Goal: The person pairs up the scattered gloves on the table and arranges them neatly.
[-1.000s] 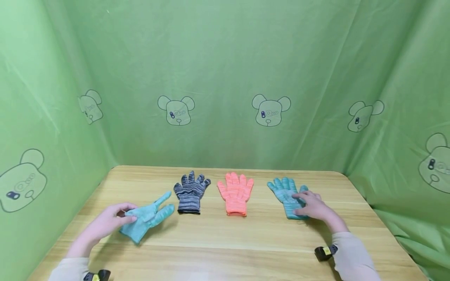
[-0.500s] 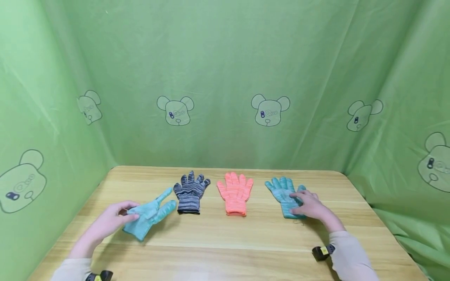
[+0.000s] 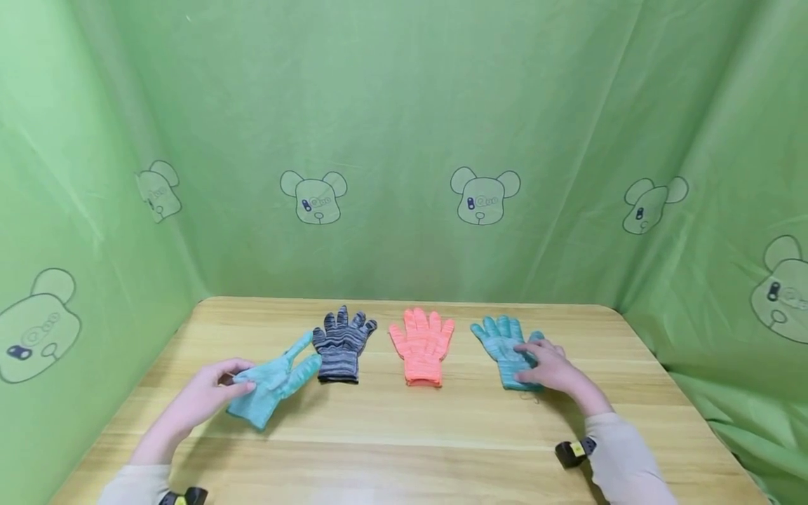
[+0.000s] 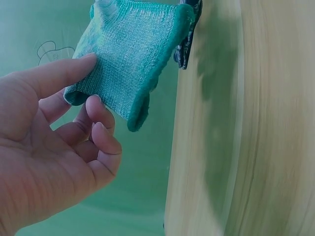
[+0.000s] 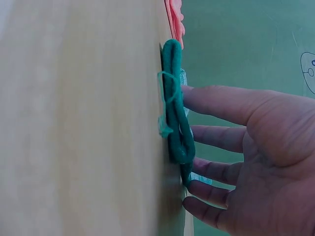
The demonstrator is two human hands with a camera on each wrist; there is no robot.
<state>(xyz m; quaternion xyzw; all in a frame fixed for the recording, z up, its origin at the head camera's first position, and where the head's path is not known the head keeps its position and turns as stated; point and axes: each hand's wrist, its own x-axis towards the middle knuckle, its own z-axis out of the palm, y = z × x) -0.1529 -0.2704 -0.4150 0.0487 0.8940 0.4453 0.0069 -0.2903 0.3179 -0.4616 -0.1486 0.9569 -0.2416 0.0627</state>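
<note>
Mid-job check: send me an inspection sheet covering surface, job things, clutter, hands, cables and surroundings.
Surface: light wooden table.
Job things: left teal glove, at least partly lifted off the table; right teal glove, lying flat.
Clutter: striped dark glove and pink glove between the teal ones; loose thread at the right teal glove.
Hands: left hand pinches the left teal glove; right hand touches the right one.
Cables: nothing seen.
Surroundings: bear-printed green curtain.

The head view looks forward and down across the bench [image 3: 404, 428]. Wrist views sit close, turned sideways; the left one's upper teal glove [image 4: 128, 59] also shows lower left in the head view.
</note>
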